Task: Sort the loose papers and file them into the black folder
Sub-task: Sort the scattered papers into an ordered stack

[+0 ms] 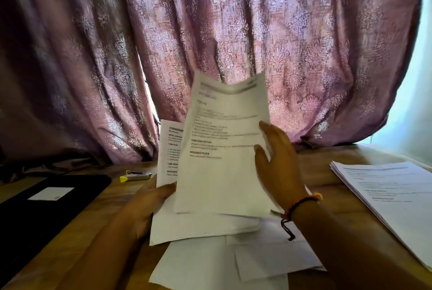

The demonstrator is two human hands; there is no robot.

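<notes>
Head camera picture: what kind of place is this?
Probably a desk at home, likely by a window. A patterned purple curtain with light glowing through it hangs behind a wooden table, and papers, a stapler and a black folder lie on the table.
</notes>
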